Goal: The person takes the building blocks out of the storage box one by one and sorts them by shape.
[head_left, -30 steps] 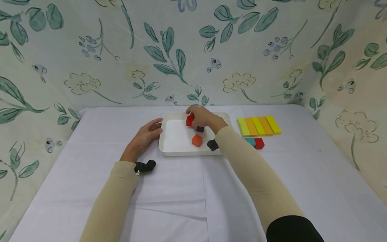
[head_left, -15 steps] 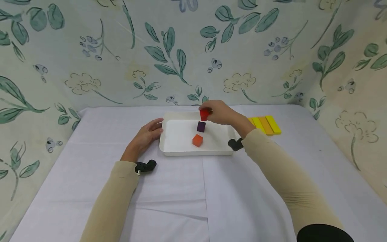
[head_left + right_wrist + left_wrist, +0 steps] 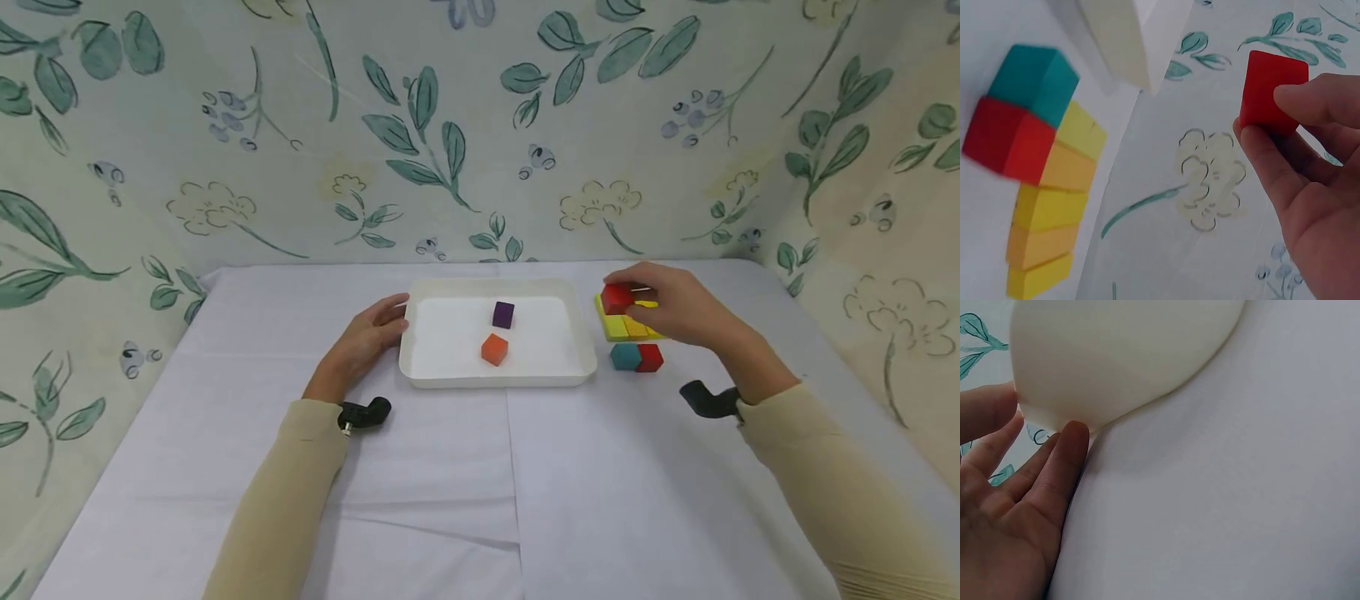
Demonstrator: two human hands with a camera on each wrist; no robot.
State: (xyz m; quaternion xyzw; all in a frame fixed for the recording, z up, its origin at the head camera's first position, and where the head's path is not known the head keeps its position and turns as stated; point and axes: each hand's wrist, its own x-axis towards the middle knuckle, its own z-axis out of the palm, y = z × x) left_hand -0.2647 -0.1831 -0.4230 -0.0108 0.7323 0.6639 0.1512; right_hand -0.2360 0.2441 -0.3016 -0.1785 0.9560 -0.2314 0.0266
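A red block (image 3: 617, 298) is pinched between the thumb and fingers of my right hand (image 3: 686, 308), held above the row of yellow and orange planks (image 3: 617, 328). The right wrist view shows this red block (image 3: 1266, 94) off the table. My left hand (image 3: 360, 340) touches the left end of the white tray (image 3: 442, 333), fingers fairly straight. Close up, the fingertips of the left hand (image 3: 1016, 512) rest against the tray wall (image 3: 1116, 356). In the tray lie a purple cube (image 3: 503, 314) and an orange block (image 3: 494, 349), apart from each other.
In front of the planks, right of the tray, a teal block (image 3: 626, 357) and another red block (image 3: 650, 357) sit side by side. White cloth (image 3: 435, 483) covers the table. A leaf-patterned curtain (image 3: 300, 167) stands behind it.
My right hand has lifted the red block from over the tray and carried it right, above the planks. The purple cube is uncovered. My left hand stays at the tray.
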